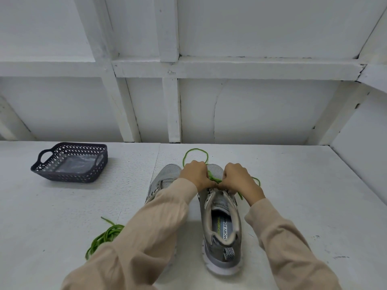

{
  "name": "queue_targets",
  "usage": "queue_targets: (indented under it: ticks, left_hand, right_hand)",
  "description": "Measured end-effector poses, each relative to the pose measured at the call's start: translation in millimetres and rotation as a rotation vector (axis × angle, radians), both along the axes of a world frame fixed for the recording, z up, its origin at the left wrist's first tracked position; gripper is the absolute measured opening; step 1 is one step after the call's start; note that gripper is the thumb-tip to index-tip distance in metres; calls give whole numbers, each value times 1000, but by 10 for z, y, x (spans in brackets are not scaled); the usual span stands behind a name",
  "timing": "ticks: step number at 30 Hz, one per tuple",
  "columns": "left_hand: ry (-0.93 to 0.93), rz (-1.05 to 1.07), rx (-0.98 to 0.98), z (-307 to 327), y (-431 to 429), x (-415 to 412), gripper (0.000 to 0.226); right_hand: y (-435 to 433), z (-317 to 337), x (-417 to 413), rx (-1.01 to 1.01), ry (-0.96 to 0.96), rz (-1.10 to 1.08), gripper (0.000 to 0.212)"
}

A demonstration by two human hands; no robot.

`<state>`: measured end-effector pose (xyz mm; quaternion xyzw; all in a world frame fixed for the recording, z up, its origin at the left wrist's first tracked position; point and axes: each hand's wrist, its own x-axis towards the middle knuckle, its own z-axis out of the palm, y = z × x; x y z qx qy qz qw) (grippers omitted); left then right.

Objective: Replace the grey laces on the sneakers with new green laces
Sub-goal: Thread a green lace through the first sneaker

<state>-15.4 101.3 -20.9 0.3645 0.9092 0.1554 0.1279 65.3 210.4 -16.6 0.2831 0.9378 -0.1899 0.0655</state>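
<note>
Halfway-ish imo. Left hand (pixel 195 174) and right hand (pixel 238 178) both curled tight, pinching green lace (pixel 195 150) over right sneaker (pixel 224 229), 6 o'clock on table (pixel 303 185). Left sneaker (pixel 167 176) looks laceless, mostly under sleeve. Spare lace (pixel 104 237) bundled at 8 o'clock, untouched.

The left hand (pixel 195 174) and right hand (pixel 238 177) are touching at the fingertips, both pinching the green lace (pixel 212 177) over the grey sneaker (pixel 222 227), which is filling the room beneath them. Just past the knuckles the lace is looping across the table (pixel 293 185), and beyond it the white wall (pixel 261 111) is closing the way. The second sneaker (pixel 165 178) is lying under the left wrist. Outward of the right hand, tabletop is lying open. Outward of the left, well apart, a dark basket (pixel 71 176) is standing; back beside the left sleeve, a spare lace bundle (pixel 104 237) is lying.
</note>
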Motion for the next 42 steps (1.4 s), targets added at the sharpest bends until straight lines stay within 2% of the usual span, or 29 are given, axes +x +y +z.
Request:
queue_targets:
  ticks: [3,7,11,18,21,26,28,31,34,37,42]
  left_hand:
    - [10,-24,-26,37,49,17,28]
    - [36,-89,-60,86,62,-19,17]
    - [72,-150,-179,78,64,5,23]
    - [221,-123,-307,78,194,136,28]
    - [237,-109,-298,49,191,137,29]
    - [183,-45,-188,-5,96,121,24]
    - [107,-24,-65,-56,46,93,20]
    - [-37,31,189,-190,-30,86,12]
    - [-200,88,530,-333,-64,159,10]
    - [-322,151,800,-407,-74,235,12]
    - [-489,233,1009,-462,-42,284,22]
  right_hand:
    - [76,1,51,-72,43,18,7]
    - [191,-4,166,-194,136,36,19]
    - [116,-10,141,-56,75,120,33]
    - [-139,-83,29,308,5,158,24]
    - [-182,-83,-25,352,5,174,30]
    - [-158,-108,-12,361,-31,193,24]
    - [-83,-141,25,285,9,156,21]
    - [71,-251,56,12,243,71,8]
    - [85,-345,145,-495,533,-95,17]
    - [64,-373,207,-902,723,-209,14]
    - [94,-414,213,-1123,765,-202,17]
